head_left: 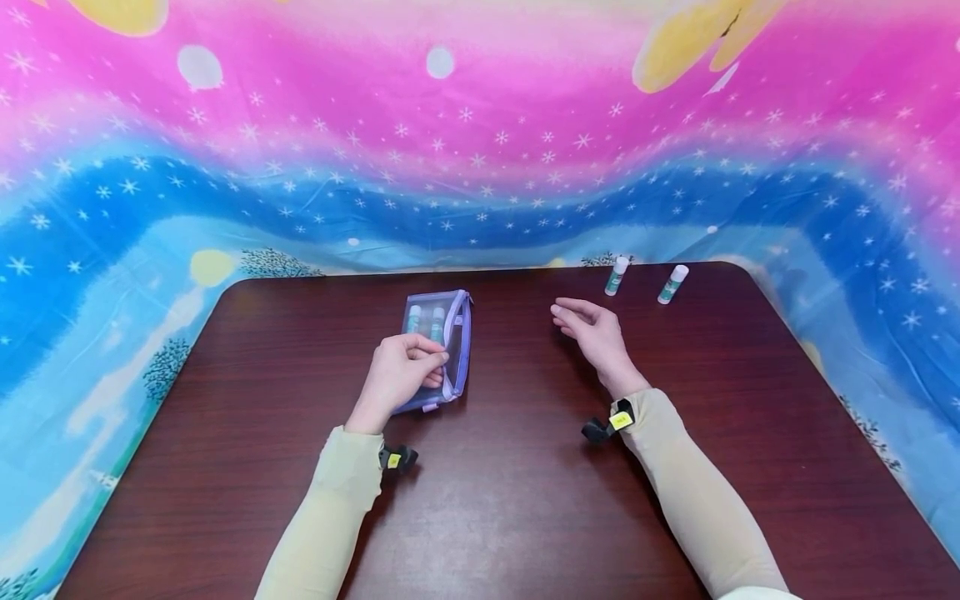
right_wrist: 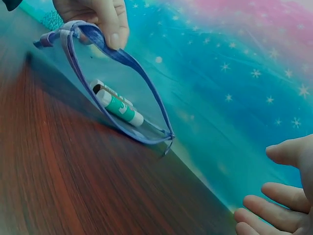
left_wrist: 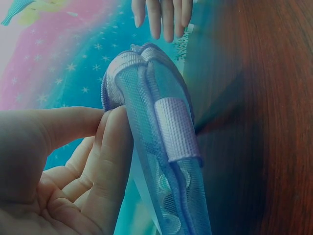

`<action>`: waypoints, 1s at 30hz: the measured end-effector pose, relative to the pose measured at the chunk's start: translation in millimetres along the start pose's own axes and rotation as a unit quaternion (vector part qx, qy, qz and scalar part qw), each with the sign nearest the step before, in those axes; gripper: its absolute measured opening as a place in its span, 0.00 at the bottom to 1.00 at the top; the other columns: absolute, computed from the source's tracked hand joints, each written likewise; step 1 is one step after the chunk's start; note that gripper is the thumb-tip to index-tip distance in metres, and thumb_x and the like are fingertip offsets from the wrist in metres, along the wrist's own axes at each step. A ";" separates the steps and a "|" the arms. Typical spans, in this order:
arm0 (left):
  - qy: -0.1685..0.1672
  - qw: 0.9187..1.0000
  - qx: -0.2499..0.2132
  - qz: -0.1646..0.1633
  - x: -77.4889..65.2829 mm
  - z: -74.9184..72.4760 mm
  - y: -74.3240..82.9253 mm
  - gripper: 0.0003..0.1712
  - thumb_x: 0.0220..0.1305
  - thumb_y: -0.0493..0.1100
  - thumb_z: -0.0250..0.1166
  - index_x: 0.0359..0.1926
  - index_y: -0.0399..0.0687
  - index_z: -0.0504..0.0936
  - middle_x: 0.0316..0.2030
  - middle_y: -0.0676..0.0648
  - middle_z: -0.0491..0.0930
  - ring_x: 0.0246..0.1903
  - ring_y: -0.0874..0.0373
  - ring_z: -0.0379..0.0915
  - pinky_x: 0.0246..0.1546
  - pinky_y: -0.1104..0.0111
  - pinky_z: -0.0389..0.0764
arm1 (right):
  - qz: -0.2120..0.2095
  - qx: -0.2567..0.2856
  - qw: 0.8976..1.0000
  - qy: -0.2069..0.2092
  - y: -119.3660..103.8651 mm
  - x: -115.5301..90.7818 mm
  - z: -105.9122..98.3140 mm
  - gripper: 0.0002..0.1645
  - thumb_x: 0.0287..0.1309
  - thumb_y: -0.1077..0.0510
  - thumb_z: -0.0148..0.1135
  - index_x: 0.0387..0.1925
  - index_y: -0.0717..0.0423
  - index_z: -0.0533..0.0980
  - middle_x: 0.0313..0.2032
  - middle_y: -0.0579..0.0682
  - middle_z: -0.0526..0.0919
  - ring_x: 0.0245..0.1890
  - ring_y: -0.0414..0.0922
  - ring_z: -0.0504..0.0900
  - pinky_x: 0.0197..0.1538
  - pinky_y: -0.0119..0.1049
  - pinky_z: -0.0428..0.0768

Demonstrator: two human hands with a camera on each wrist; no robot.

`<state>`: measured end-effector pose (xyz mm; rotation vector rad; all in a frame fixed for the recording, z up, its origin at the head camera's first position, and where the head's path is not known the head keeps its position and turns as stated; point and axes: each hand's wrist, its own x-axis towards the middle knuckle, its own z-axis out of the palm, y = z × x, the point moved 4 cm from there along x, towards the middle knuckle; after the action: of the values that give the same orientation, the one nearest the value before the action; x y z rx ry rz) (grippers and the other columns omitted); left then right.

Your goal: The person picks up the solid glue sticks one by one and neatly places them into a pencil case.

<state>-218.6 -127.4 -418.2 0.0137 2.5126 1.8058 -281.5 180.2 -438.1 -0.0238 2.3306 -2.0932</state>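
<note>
Head view: my left hand [head_left: 401, 371] has thumb and fingers pinched on the rim of a purple-trimmed mesh zip pouch [head_left: 464, 350], which sits a bit left of centre on the worktop [head_left: 480, 508], closer to the far edge. Two glue sticks [head_left: 437, 322] show through the mesh. Two more, one glue stick [head_left: 617, 277] and its neighbour, the outer glue stick [head_left: 672, 285], stand near the far right corner. My right hand [head_left: 596, 337] hovers between them and the pouch, nothing in it. Anything tall and skinny that near the far edge is, imo, easy to knock over with a clumsy reach, and round ones could roll right off.

Left wrist view: thumb and finger are clamped on just one side of the rim, above a webbing tab [left_wrist: 177, 129]. That's a thin hold on floppy mesh, so if it slips I'd expect the mouth to sag closed.

Right wrist view: the pouch mouth gapes wide, with the two sticks lying side by side inside. My right thumb and fingers are well apart. Tipping the mouth downward would probably slide those sticks back out.
</note>
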 end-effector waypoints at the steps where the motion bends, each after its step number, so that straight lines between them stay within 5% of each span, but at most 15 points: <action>1: 0.000 1.000 0.000 -0.001 0.0 0.0 -0.4 0.05 0.64 0.35 0.72 0.38 0.36 0.87 0.26 0.43 0.86 0.23 0.52 0.85 0.27 0.64 0.88 | 0.002 -0.005 1.000 0.002 1.0 0.2 -1.8 0.32 0.69 0.48 0.66 0.64 0.65 0.75 0.57 0.62 0.81 0.58 0.59 0.80 0.60 0.42 0.80; 30: -0.001 1.000 -0.001 -0.001 1.6 1.1 -3.0 0.05 0.64 0.35 0.72 0.38 0.37 0.87 0.26 0.43 0.86 0.23 0.52 0.85 0.27 0.64 0.88 | 0.029 -0.045 0.993 0.106 10.0 10.5 -57.7 0.38 0.65 0.43 0.68 0.68 0.60 0.72 0.61 0.58 0.79 0.55 0.40 0.80 0.62 0.37 0.78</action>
<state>-220.1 -127.2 -421.5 0.0131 2.5081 1.8054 -293.0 238.5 -441.8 0.2739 2.5063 -2.0550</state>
